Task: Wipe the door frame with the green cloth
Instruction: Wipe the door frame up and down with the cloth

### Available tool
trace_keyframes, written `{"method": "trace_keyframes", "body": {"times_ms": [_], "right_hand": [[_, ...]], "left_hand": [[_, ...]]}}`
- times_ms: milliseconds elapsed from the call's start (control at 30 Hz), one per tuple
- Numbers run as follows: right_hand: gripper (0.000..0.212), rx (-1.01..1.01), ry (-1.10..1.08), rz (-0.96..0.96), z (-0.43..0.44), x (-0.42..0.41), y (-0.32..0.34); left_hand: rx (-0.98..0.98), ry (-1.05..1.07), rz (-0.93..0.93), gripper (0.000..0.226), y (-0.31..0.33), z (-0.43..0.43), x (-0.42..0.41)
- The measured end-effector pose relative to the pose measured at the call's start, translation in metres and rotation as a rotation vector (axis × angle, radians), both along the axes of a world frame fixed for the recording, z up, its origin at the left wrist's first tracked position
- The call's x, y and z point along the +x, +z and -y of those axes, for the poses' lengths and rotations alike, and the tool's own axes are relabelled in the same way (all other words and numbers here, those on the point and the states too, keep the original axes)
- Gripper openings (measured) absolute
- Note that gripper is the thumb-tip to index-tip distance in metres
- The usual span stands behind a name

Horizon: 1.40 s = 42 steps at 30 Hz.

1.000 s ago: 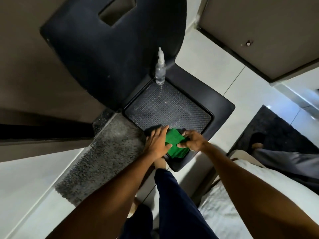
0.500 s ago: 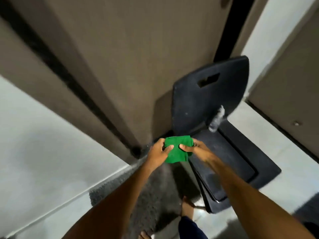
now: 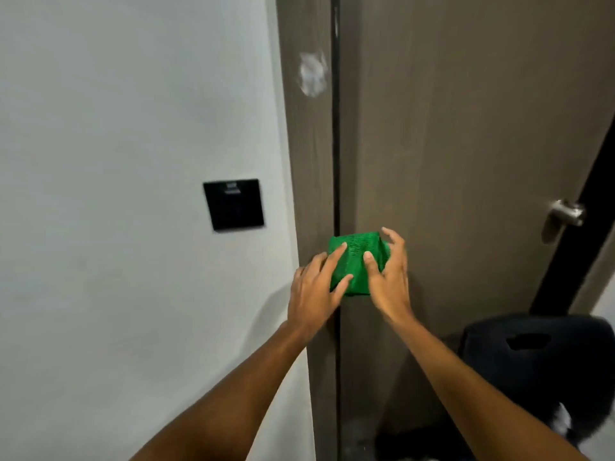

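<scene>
At the centre of the frame, the fingers (image 3: 336,257) of the left hand (image 3: 314,291) are lying spread over the left side of the green cloth (image 3: 356,261), with the thumb pressing on its lower left edge. The right hand (image 3: 391,277) is gripping the cloth from the other side: its thumb is resting on the front face and its curled fingers are wrapping round the right edge and upper corner. Both hands are thus holding the folded cloth between them, and it is sitting as a compact square pad. The cloth is lying just right of the dark vertical gap where the door frame (image 3: 307,161) is meeting the door (image 3: 466,144), its left edge overlapping that gap. Whether it is actually pressing against the wood cannot be told.

Both bare forearms are reaching up from the lower edge of the frame towards the middle. Higher on the brown frame strip, in the upper centre, a whitish smear (image 3: 312,74) is showing. To the left, the pale wall (image 3: 133,128) is carrying a black square switch plate (image 3: 234,204), well apart from the hands. At the right edge, a metal door handle (image 3: 564,216) is sticking out beside a black vertical strip. In the lower right corner, the back of a dark plastic chair (image 3: 532,354) with a cut-out slot is standing near the door.
</scene>
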State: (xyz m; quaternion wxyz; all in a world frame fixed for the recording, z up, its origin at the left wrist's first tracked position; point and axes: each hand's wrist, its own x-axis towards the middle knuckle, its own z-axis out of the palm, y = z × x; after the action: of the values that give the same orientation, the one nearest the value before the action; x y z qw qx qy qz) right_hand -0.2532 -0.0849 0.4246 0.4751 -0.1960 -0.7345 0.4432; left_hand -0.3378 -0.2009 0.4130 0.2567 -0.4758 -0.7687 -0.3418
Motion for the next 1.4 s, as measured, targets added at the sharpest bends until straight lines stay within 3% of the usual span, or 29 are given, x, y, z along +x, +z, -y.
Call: {"method": "trace_keyframes", "body": {"times_ms": [133,167,300,400,500,567,667,800,1000,1200,1400], "right_hand": [[0.047,0.103,0.040,-0.066,0.018,-0.025,0.040],[0.047,0.269,0.014,-0.205,0.016,-0.048,0.107],[0.045,0.503,-0.059,-0.247,0.012,-0.074,0.163],[0.048,0.595,-0.193,-0.207,0.001,-0.090,0.175],[0.059,0.838,-0.428,-0.145,-0.007,-0.101,0.176],[0.062,0.992,-0.446,-0.119,-0.007,-0.108,0.169],[0.057,0.923,-0.396,-0.074,-0.005,-0.122,0.159],[0.080,0.932,-0.448,-0.001,-0.006,-0.137,0.161],[0.075,0.874,-0.583,-0.078,0.002,-0.156,0.199],[0.075,1.156,-0.567,-0.038,-0.008,-0.146,0.146],[0.074,0.897,-0.559,-0.085,-0.014,-0.145,0.197]], "left_hand": [[0.086,0.131,-0.342,0.058,0.045,0.000,-0.030],[0.132,0.246,-0.521,0.058,0.109,0.000,-0.056],[0.121,0.292,-0.480,0.057,0.163,0.000,-0.078],[0.123,0.322,-0.507,0.061,0.183,-0.002,-0.092],[0.226,0.393,-0.470,0.063,0.211,0.005,-0.120],[0.202,0.487,-0.459,0.064,0.228,0.014,-0.137],[0.152,0.578,-0.564,0.063,0.248,0.014,-0.166],[0.150,0.623,-0.664,0.065,0.236,0.012,-0.185],[0.189,0.620,-0.691,0.065,0.242,0.009,-0.190],[0.198,0.603,-0.710,0.064,0.242,0.010,-0.189],[0.194,0.616,-0.699,0.064,0.242,0.009,-0.187]]}}
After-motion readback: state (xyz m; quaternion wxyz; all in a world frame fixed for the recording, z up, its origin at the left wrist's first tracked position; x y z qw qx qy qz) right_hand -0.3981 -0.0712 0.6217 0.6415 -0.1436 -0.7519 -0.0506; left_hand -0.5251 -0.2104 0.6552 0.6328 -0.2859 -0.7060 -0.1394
